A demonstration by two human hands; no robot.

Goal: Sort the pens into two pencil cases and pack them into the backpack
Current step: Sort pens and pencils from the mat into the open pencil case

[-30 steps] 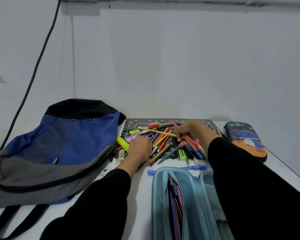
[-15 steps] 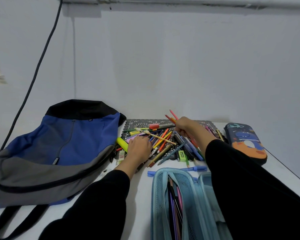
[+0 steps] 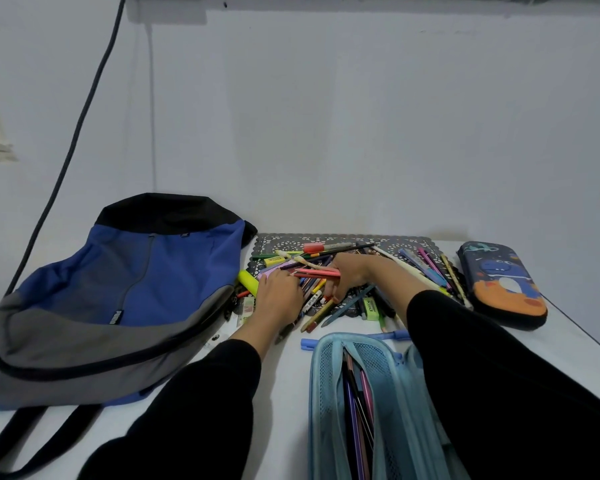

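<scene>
Head view: the right hand (image 3: 349, 277), at centre frame, pinches a small bunch of pink pens (image 3: 317, 271) between thumb and fingers, held level just above the pile of pens (image 3: 317, 315). The pile is spread over a dark patterned mat (image 3: 388, 241). The left hand (image 3: 279, 301) rests on the pile's left edge with fingers bent down into it. Whether it grips anything I cannot tell.

The light blue pencil case (image 3: 326, 375) gapes open at lower centre with a few pens inside. The dark pencil case (image 3: 499, 282) lies zipped at right, and the backpack (image 3: 136, 282) lies at left.

The bunch looks loosely held, so a pen could slip out while being carried to a case. The left hand's weight could push loose pens off the mat and send them rolling across the table (image 3: 284, 393).
</scene>
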